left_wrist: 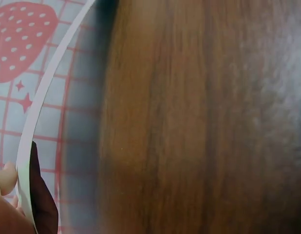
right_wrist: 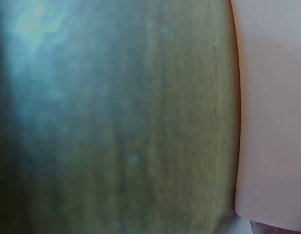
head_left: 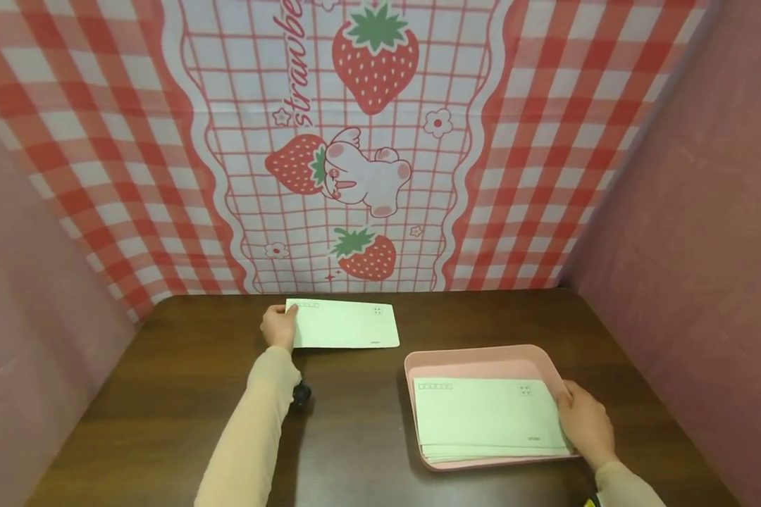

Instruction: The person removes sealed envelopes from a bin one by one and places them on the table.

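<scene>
Pale green envelope (head_left: 345, 324): near the far edge of the table (head_left: 355, 422), a little left of that edge's middle, printed face towards us. Whether its lower edge touches the table, we cannot tell.
Left hand (head_left: 278, 327): pinches the envelope by its left short edge, thumb on the printed face, fingers behind. Our left wrist view catches the paper edge-on between them.
Pink tray (head_left: 475, 366): on the right half of the table, well in from the far edge.
Envelope stack (head_left: 488, 412): inside the tray, slightly fanned along the near rim; a bare strip shows by the far rim.
Right hand (head_left: 586, 422): holds the tray's right rim, thumb uppermost; the other fingers are mostly hidden, so we cannot tell how tightly they close.
Paper handling: we judge it very light, bendy and quick to crease; held at one end, the other may droop. Best hold, a flat, gentle pinch near a short edge; in the stack, a corner of the top one.
Tray handling: looks like smooth, stiff plastic, likely to slide if nudged; we would take it by the rim.
</scene>
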The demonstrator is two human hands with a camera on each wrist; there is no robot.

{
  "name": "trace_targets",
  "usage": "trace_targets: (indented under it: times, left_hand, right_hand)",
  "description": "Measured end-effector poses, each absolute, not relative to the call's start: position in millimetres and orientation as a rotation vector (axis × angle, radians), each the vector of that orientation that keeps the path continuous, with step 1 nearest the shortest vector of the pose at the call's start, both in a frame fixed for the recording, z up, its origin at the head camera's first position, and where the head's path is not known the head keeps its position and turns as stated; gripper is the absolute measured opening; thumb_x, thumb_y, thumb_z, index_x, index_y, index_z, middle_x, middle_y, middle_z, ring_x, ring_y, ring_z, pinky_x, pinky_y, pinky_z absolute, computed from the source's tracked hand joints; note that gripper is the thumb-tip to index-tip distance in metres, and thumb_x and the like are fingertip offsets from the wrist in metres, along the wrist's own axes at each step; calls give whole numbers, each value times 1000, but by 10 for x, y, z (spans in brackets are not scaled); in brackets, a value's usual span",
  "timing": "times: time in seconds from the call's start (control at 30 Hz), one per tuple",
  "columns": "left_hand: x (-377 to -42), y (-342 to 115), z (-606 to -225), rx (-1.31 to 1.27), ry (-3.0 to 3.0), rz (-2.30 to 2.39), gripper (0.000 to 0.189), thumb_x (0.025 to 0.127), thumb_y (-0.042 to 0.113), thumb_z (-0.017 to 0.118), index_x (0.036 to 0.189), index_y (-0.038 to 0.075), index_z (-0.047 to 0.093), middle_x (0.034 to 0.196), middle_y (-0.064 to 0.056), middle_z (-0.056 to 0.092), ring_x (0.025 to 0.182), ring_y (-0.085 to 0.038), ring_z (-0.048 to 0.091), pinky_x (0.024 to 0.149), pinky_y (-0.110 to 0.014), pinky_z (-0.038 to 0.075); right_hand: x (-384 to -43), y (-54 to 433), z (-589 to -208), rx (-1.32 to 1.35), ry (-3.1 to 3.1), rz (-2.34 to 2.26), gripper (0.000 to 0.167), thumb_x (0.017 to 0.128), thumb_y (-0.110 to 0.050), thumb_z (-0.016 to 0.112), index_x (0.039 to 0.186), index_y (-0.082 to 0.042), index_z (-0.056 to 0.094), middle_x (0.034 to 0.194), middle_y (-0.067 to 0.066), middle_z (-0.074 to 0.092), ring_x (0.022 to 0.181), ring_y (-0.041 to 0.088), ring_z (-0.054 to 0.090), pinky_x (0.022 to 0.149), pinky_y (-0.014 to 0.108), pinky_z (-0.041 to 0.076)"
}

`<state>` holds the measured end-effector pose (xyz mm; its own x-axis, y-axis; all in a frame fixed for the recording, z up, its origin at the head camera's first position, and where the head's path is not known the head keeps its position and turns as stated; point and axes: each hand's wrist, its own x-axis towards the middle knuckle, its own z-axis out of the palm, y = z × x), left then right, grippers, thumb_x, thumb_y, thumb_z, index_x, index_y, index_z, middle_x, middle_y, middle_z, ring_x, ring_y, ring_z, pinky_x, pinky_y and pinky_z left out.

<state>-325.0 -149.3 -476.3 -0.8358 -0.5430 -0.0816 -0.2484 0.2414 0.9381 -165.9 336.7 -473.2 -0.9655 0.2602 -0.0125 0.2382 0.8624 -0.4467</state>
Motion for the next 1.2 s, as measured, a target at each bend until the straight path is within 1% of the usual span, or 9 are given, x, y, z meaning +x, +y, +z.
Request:
trace_targets:
  times: [0.13, 0.3, 0.43, 0.53, 0.67, 0.77, 0.87, 1.0, 1.2]
  left_hand:
    - [-3246, -1509, -4769, 719, -2297, -1692, 38, 87, 19, 56, 117, -4, 52, 111, -25, 55, 105, -36, 50, 89, -45, 42]
    - [-3278, -1507, -4765, 609, -2353, -1837, 48, 84, 6, 48, 130, -3, 38, 119, -25, 48, 103, -32, 46, 81, -40, 42]
    - [-3319, -1509, -4758, 506, -2446, -1774, 53, 82, -1, 44, 134, -2, 31, 123, -26, 46, 103, -33, 45, 79, -41, 41]
    - [-3347, -1503, -4772, 419, -2550, -1583, 51, 82, -2, 44, 132, -2, 33, 122, -27, 47, 105, -35, 46, 83, -45, 42]
    - [-3369, -1474, -4803, 331, -2640, -1325, 46, 84, 0, 48, 128, -3, 38, 120, -28, 49, 108, -42, 48, 88, -50, 41]
    - [-3373, -1437, -4816, 302, -2696, -1161, 41, 84, 1, 50, 124, -4, 42, 117, -28, 50, 104, -45, 50, 87, -52, 42]
    - [-3383, -1402, -4822, 300, -2750, -1024, 35, 84, 1, 48, 119, -6, 45, 112, -28, 51, 100, -45, 52, 82, -52, 45]
    - [-3409, -1379, -4827, 340, -2804, -903, 32, 86, 2, 46, 117, -5, 45, 110, -28, 51, 100, -45, 53, 79, -54, 46]
    - [-3422, -1389, -4843, 392, -2902, -707, 34, 87, 10, 52, 118, -4, 47, 113, -27, 51, 103, -42, 52, 83, -53, 44]
  right_hand:
    - [-1661, 3332, -4744, -398, -2974, 698, 38, 95, -18, 35, 127, 1, 45, 122, 30, 49, 103, 52, 48, 72, 58, 41]
    - [-1678, 3328, -4730, -397, -2966, 680, 39, 95, -18, 34, 127, 2, 44, 122, 30, 48, 104, 52, 47, 75, 59, 41]
    - [-1674, 3335, -4724, -409, -2963, 674, 38, 95, -18, 34, 126, 2, 45, 122, 30, 49, 103, 52, 48, 73, 59, 41]
    - [-1666, 3348, -4729, -413, -2964, 677, 38, 95, -18, 35, 126, 2, 45, 121, 31, 49, 103, 52, 48, 72, 59, 41]
    - [-1653, 3368, -4735, -424, -2968, 683, 38, 95, -18, 35, 127, 2, 44, 122, 31, 49, 103, 53, 48, 72, 58, 41]
    - [-1642, 3383, -4743, -434, -2968, 677, 38, 95, -18, 35, 126, 2, 44, 122, 31, 48, 103, 52, 48, 72, 58, 41]
    - [-1641, 3396, -4749, -445, -2966, 670, 39, 95, -18, 35, 127, 1, 44, 122, 31, 48, 103, 52, 48, 73, 58, 41]
    - [-1651, 3387, -4747, -447, -2967, 674, 39, 95, -20, 35, 127, 0, 44, 123, 30, 48, 104, 52, 48, 73, 59, 41]
    - [-1672, 3360, -4767, -433, -2982, 676, 39, 95, -19, 36, 127, 1, 44, 123, 29, 48, 105, 51, 48, 74, 59, 41]
